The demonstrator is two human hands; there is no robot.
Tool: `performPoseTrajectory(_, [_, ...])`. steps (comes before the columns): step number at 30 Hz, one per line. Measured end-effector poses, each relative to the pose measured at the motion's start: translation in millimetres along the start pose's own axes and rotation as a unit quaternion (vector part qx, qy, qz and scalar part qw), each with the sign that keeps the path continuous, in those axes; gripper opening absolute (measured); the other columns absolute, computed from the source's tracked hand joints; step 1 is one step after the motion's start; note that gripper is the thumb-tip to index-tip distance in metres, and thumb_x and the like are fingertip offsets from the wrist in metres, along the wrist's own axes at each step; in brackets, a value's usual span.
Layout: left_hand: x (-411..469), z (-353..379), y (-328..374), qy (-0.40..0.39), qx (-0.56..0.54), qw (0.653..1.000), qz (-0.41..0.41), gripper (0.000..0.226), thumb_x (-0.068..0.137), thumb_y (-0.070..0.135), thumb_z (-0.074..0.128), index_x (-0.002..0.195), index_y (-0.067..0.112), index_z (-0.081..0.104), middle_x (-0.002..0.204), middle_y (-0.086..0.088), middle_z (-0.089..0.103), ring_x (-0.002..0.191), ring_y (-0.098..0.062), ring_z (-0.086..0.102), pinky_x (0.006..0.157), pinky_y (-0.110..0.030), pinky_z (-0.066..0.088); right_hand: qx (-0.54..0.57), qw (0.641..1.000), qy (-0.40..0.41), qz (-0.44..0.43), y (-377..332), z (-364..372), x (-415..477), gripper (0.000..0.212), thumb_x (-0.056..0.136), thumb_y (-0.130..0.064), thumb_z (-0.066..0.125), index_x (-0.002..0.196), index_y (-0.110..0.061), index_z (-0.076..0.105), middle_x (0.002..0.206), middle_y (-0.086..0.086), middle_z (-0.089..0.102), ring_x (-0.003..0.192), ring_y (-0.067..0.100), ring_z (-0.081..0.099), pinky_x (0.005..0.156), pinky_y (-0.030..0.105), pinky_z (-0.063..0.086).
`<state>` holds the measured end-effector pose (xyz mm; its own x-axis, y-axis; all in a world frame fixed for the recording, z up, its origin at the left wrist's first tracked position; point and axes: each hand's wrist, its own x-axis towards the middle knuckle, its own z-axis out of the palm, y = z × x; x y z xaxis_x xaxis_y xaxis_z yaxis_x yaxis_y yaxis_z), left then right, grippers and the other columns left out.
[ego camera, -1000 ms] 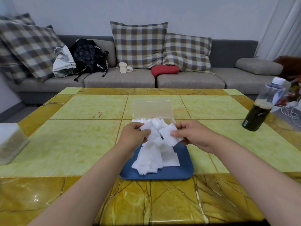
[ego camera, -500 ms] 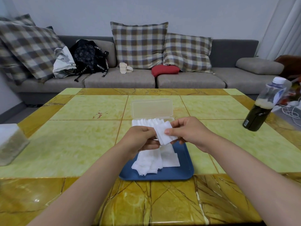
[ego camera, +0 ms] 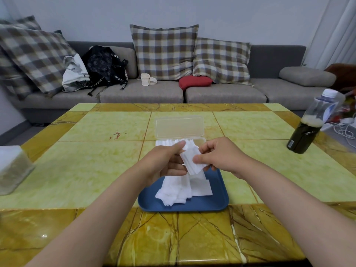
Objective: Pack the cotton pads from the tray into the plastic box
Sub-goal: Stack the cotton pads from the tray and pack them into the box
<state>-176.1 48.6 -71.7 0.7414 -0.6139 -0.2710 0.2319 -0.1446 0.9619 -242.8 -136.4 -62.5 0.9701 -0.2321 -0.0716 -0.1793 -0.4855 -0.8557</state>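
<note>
A blue tray (ego camera: 210, 204) lies near the table's front edge with a loose heap of white cotton pads (ego camera: 179, 189) on it. Just behind it stands a clear plastic box (ego camera: 200, 139) with its lid (ego camera: 179, 126) tipped up and white pads standing inside. Above the tray's far end, my left hand (ego camera: 165, 162) and my right hand (ego camera: 219, 155) together hold a small stack of cotton pads (ego camera: 192, 160). The right thumb and fingers pinch the stack; the left thumb rests on its top edge and the left fingers lie under it.
A dark bottle (ego camera: 306, 132) with a white cap stands at the table's right side. A frosted container (ego camera: 13, 170) sits at the left edge. Behind the yellow tiled table (ego camera: 96, 170) is a grey sofa (ego camera: 142, 91) with checked cushions and bags.
The loose pads held between both hands have been gathered into one neat stack. Both hands have risen slightly and moved toward the box.
</note>
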Motion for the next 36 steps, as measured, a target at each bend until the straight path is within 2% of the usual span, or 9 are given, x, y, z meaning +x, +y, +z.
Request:
performPoseTrajectory(5, [5, 2, -9, 0.010, -0.087, 0.996, -0.007, 0.024, 0.092, 0.012, 0.070, 0.111, -0.002, 0.068, 0.107, -0.015, 0.074, 0.096, -0.023, 0.071, 0.079, -0.027, 0.061, 0.062, 0.997, 0.029, 0.024, 2, 4, 1, 0.021, 0.082, -0.018, 0.082, 0.094, -0.001, 0.074, 0.079, 0.006, 0.073, 0.058, 0.016, 0.072, 0.045, 0.023, 0.046])
performPoseTrajectory(8, [9, 6, -12, 0.030, -0.159, 0.987, -0.020, 0.025, 0.095, 0.012, 0.066, 0.115, -0.004, 0.068, 0.114, -0.018, 0.073, 0.099, -0.023, 0.070, 0.079, -0.028, 0.062, 0.083, 0.995, 0.051, 0.029, 3, 10, 2, 0.020, 0.083, -0.023, 0.081, 0.094, -0.007, 0.076, 0.087, 0.004, 0.076, 0.061, 0.018, 0.073, 0.046, 0.025, 0.048])
performPoseTrajectory(12, [12, 7, -13, 0.051, -0.197, 0.979, -0.018, 0.023, 0.098, 0.012, 0.061, 0.115, -0.002, 0.069, 0.108, -0.017, 0.076, 0.097, -0.023, 0.074, 0.082, -0.031, 0.062, 0.070, 0.993, 0.098, 0.005, 6, 16, 6, 0.017, 0.083, -0.024, 0.081, 0.096, -0.014, 0.077, 0.090, 0.000, 0.076, 0.054, 0.014, 0.067, 0.048, 0.023, 0.050])
performPoseTrajectory(20, [16, 2, -16, 0.145, -0.184, 0.972, -0.002, 0.018, 0.098, 0.012, 0.062, 0.106, -0.002, 0.068, 0.095, -0.015, 0.078, 0.085, -0.023, 0.077, 0.069, -0.028, 0.063, 0.130, 0.983, 0.131, 0.024, -8, 4, 5, 0.022, 0.079, -0.020, 0.085, 0.091, -0.007, 0.073, 0.085, 0.002, 0.074, 0.045, 0.013, 0.059, 0.038, 0.016, 0.038])
performPoseTrajectory(22, [15, 3, -15, 0.136, -0.162, 0.977, 0.000, 0.018, 0.098, 0.013, 0.063, 0.107, -0.002, 0.070, 0.094, -0.014, 0.078, 0.083, -0.021, 0.076, 0.070, -0.028, 0.063, 0.132, 0.986, 0.091, 0.034, -12, 2, 3, 0.023, 0.079, -0.021, 0.085, 0.092, -0.006, 0.073, 0.084, 0.001, 0.073, 0.046, 0.013, 0.058, 0.038, 0.017, 0.038])
performPoseTrajectory(25, [14, 7, -13, 0.089, -0.137, 0.986, 0.011, 0.022, 0.098, 0.012, 0.061, 0.112, -0.001, 0.071, 0.102, -0.015, 0.077, 0.095, -0.023, 0.075, 0.080, -0.030, 0.062, 0.118, 0.991, 0.046, 0.045, -13, 4, -1, 0.020, 0.079, -0.015, 0.084, 0.089, -0.002, 0.073, 0.078, 0.007, 0.071, 0.046, 0.015, 0.054, 0.035, 0.014, 0.036])
performPoseTrajectory(27, [12, 9, -12, 0.072, -0.130, 0.989, 0.017, 0.023, 0.098, 0.013, 0.060, 0.114, 0.000, 0.071, 0.105, -0.015, 0.077, 0.099, -0.025, 0.074, 0.083, -0.031, 0.062, 0.101, 0.993, 0.052, 0.045, -10, 6, -1, 0.019, 0.078, -0.014, 0.085, 0.087, -0.002, 0.072, 0.074, 0.007, 0.070, 0.045, 0.015, 0.053, 0.035, 0.014, 0.036])
performPoseTrajectory(33, [8, 9, -11, 0.073, -0.114, 0.991, 0.019, 0.025, 0.099, 0.014, 0.059, 0.115, -0.002, 0.070, 0.102, -0.017, 0.077, 0.095, -0.025, 0.075, 0.074, -0.026, 0.062, 0.074, 0.995, 0.057, 0.046, -4, 6, 1, 0.020, 0.080, -0.017, 0.083, 0.089, -0.002, 0.074, 0.078, 0.006, 0.071, 0.042, 0.011, 0.053, 0.036, 0.014, 0.036])
performPoseTrajectory(36, [4, 11, -7, 0.058, -0.117, 0.991, 0.023, 0.029, 0.096, 0.025, 0.065, 0.113, 0.002, 0.072, 0.102, -0.016, 0.077, 0.096, -0.026, 0.075, 0.078, -0.030, 0.062, 0.062, 0.995, 0.061, 0.049, -5, 8, 0, 0.021, 0.080, -0.018, 0.083, 0.091, -0.002, 0.075, 0.078, 0.004, 0.071, 0.041, 0.010, 0.052, 0.036, 0.013, 0.035])
